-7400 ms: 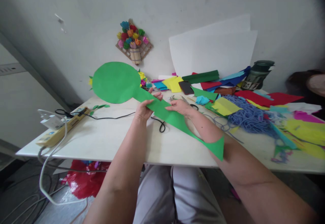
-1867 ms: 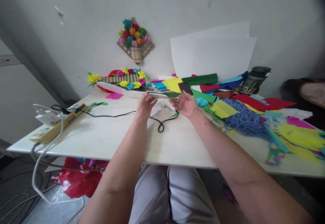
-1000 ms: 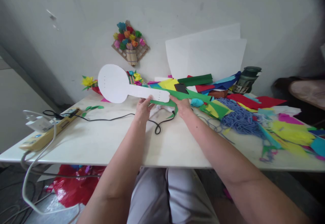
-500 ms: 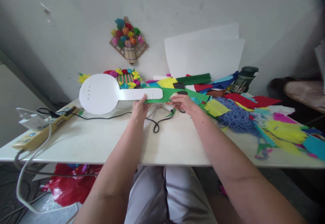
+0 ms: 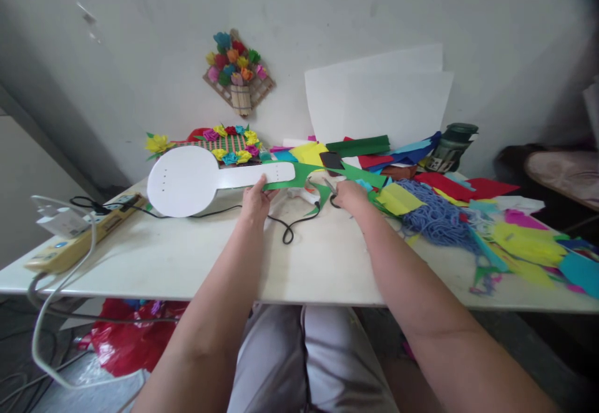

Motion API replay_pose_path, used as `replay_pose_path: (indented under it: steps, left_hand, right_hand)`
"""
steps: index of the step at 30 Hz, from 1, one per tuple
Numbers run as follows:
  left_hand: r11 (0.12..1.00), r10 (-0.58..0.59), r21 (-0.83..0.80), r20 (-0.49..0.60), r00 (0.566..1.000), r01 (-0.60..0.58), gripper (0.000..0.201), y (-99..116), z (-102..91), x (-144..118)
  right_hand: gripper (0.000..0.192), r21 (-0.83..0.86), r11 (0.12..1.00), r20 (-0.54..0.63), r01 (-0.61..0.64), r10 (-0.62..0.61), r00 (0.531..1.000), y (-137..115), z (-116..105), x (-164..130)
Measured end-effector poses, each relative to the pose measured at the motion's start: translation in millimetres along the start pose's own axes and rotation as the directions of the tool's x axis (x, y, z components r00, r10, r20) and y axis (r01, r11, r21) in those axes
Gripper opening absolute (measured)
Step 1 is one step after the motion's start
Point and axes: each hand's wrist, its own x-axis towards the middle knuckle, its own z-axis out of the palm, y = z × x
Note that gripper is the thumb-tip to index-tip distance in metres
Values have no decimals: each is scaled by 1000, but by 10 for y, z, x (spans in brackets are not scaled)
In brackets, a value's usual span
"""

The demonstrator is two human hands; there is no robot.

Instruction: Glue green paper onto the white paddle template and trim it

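Under the thumb of the left hand (image 5: 254, 202) sat the white paddle-shaped board (image 5: 182, 182), pinched by its handle, green sheet (image 5: 305, 174) behind it; round end was left of those fingers. Fingers of the right hand (image 5: 352, 196) were at the scissors (image 5: 330, 186), blades pointing away and leftward; couldn't tell if the grip had closed. Between both hands' fingers: white glue gun (image 5: 304, 195), black cord (image 5: 285, 237) looping nearer the body.

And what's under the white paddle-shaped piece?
Green paper shows beneath the handle of the white piece in the left hand. What the round end covers can't be seen.
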Motion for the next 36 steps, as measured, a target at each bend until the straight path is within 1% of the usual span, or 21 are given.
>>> replay_pose_path:
  steps: [4, 9, 17, 20, 23, 26, 28, 30, 33, 36]
  left_hand:
    - [1000, 0, 6, 21, 1000, 0, 10, -1, -16, 5]
    - [1000, 16, 2, 36, 999, -17, 10, 6, -18, -11]
    - [1000, 18, -12, -3, 1000, -18, 16, 4, -11, -17]
    - [999, 29, -14, -3, 1000, -29, 20, 11, -16, -16]
    - [1000, 27, -13, -18, 999, -27, 20, 18, -24, -2]
    - [999, 23, -29, -29, 999, -24, 20, 20, -30, 14]
    - [999, 22, -43, -28, 999, -23, 20, 16, -30, 25]
    - [998, 17, -52, -31, 999, -18, 20, 9, -25, 35]
    - [998, 6, -56, -33, 999, -8, 19, -2, 2, 39]
    - [998, -16, -61, -37, 999, 14, 18, -4, 59, 21]
  right_hand:
    - [35, -31, 999, -11, 13, -13, 1000, -4, 17, 13]
    - [30, -7, 1000, -4, -5, 5, 1000, 27, -58, -5]
    - [25, 64, 998, -33, -28, 30, 999, 151, -111, 37]
    - [22, 121, 992, -12, -35, 37, 999, 178, -146, 49]
    - [21, 238, 971, 32, -14, 7, 999, 207, -173, 50]
    - [26, 420, 905, 68, 65, -103, 992, 249, -170, 33]
    - [29, 559, 824, 101, 92, -179, 979, 285, -166, 11]
    - [31, 681, 728, 150, 80, -245, 958, 322, -171, -17]
    - [34, 808, 588, 229, 37, -370, 900, 352, -188, -60]
    - [33, 884, 467, 252, 27, -523, 814, 292, -197, -104]
